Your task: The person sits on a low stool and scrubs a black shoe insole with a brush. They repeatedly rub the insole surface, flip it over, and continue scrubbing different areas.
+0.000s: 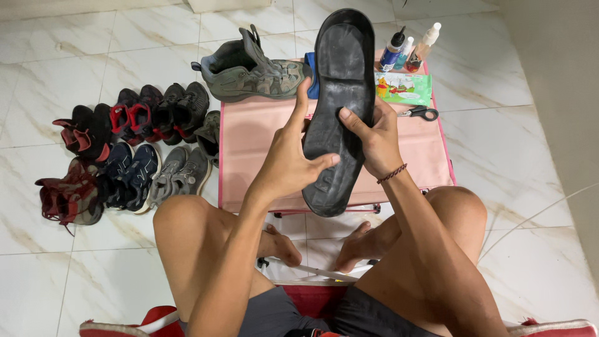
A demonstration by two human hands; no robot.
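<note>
- The long black foam shoe insole [340, 106] is held up in front of the person, above the low pink folding tabletop [256, 143], its toe end pointing away and its heel end nearest the knees, so its flat face is turned toward the camera for a clear look.
- The left hand [290, 162] grips the insole's left edge near the heel: its thumb lies across the face, the fingers [301, 103] reach up along the edge, closed on it rather than spread open.
- The right hand [374, 140] clasps the right edge at mid-length, thumb pressed on the face and the other fingers wrapped behind, out of sight; a braided dark red cord bracelet [392, 173] sits on that wrist. Judging by the two grips, each hand steadies one side so the soft piece does not flop.
- On the tabletop, just behind the insole, lies a grey-green camouflage high-top shoe [249, 72] on its side, opening toward the person.
- At the far right corner stand three small squeeze bottles [409, 50], beside a green flat packet of wipes [404, 88] and black-handled scissors [421, 113], all within arm's reach.
- On the white marble tile floor [75, 249] to the left, a cluster of dark, red and grey sneakers [125, 150] is grouped in rows, well apart from the hands.
- The person sits cross-legged on the floor, bare feet tucked beneath the tabletop's near edge.
</note>
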